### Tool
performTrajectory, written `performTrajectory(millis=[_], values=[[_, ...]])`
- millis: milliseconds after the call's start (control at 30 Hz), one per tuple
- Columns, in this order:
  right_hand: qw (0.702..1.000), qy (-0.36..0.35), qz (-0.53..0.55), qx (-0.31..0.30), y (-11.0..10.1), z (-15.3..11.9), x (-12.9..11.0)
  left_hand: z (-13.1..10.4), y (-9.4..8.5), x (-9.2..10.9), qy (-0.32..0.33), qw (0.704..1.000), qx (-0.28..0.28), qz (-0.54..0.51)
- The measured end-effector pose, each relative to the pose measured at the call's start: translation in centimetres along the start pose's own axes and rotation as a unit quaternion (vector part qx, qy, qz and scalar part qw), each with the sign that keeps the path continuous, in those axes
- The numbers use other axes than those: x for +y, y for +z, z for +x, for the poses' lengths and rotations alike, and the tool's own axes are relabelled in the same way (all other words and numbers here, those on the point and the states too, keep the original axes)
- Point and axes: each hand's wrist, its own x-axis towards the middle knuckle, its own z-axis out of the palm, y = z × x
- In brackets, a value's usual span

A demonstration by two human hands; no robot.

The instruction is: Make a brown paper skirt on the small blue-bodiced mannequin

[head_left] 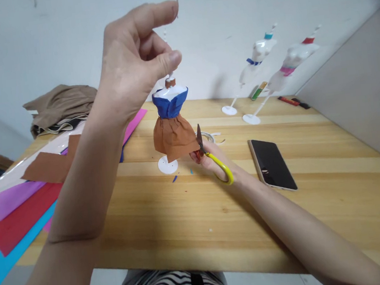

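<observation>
My left hand (140,47) pinches the white top spike of a miniature dress form (176,89) between thumb and curled fingers, its index finger stretched out. The form wears a blue bodice (170,105), a brown gathered skirt (174,137) and a brown neck band; its round white base (168,165) is on the table. My right hand (215,160) is closed on scissors (219,166) with a yellow handle loop. Their dark blade points upward at the skirt's lower right edge; whether it touches the fabric I cannot tell. My right fingers are partly hidden behind the scissors.
Two more white dress forms (261,49) (298,53) stand at the back right. A phone (273,164) lies to the right on the wooden table (173,228). Coloured sheets (26,218) and a folded brown cloth (62,105) are at the left; a tape roll (207,136) sits behind my right hand.
</observation>
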Motion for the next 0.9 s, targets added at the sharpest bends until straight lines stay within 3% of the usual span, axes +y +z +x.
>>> performTrajectory(millis=[167,367,467,633,900], values=[[1.000,0.007,0.003,0.006,0.2,-0.2,-0.2,-0.3,0.6,0.6,0.011,1.000,0.024,-0.002],[0.999,0.004,-0.016,0.029,0.5,-0.2,-0.2,-1.0,2.0,2.2,0.069,0.995,0.053,-0.043],[0.999,0.006,-0.025,0.036,0.6,-0.1,-0.6,-1.0,2.3,2.5,0.055,0.997,0.054,-0.027],[0.997,0.027,-0.053,0.042,0.7,0.0,-1.4,-0.8,1.9,1.9,0.051,0.998,0.025,-0.005],[0.996,0.015,-0.062,0.055,0.7,-0.1,-1.6,-0.2,0.5,0.3,0.020,1.000,0.021,0.006]])
